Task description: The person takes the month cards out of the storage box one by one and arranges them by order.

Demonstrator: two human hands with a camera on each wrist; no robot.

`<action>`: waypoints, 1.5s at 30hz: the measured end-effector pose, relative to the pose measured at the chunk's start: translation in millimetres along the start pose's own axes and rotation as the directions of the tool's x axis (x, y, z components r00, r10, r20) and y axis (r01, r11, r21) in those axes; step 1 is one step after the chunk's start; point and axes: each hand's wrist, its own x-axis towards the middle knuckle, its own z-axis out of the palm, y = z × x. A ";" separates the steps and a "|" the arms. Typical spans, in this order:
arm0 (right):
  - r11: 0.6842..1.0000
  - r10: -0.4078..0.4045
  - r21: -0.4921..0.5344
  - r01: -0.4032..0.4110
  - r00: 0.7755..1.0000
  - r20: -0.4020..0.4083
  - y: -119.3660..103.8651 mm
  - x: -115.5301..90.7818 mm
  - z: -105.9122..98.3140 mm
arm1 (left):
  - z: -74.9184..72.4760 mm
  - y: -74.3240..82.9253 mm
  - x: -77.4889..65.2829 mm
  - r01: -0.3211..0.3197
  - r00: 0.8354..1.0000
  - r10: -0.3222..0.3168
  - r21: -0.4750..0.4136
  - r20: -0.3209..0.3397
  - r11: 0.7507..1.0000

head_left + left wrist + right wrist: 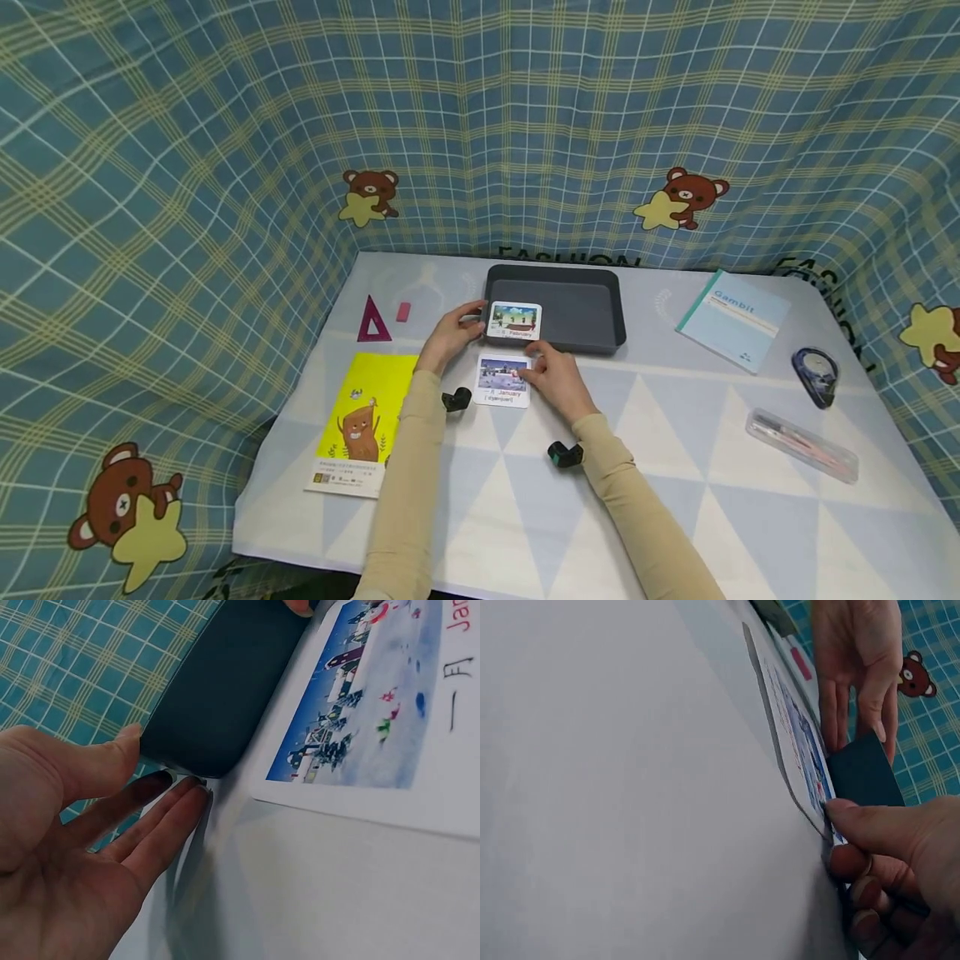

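My left hand [450, 333] is at the front left corner of a dark grey tray [581, 308]. In the left wrist view its thumb rests against the tray's corner and its fingers lie below, holding the corner between them. A picture card marked February [514, 320] lies at the tray's front left. In front of the tray, on the table, is a January picture card [502, 383] with a snowy scene. My right hand [558, 379] pinches the January card's right edge, thumb on top in the right wrist view. Its other fingers are curled and partly hidden.
To the left are a yellow booklet [358, 417], a purple set square [372, 322] and a pink eraser [403, 312]. On the right lie a light blue Gambit notebook [733, 321], a correction tape [816, 377] and a clear pencil case [802, 445]. A checked curtain [525, 133] hangs behind.
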 end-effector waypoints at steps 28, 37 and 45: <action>0.958 0.268 0.065 -0.278 0.954 0.134 9.8 85.7 -41.4 | 9.1 1.2 -4.1 0.033 0.999 -0.032 -0.009 0.022 0.999; 0.982 0.179 0.063 -0.179 0.984 0.000 7.2 87.9 -34.9 | 4.6 5.1 -5.7 0.030 1.000 -0.031 0.035 0.001 0.999; 0.986 0.163 -0.014 -0.163 0.986 -0.023 3.8 90.2 -30.9 | 2.1 5.7 -5.7 0.030 0.999 -0.030 0.039 -0.014 0.999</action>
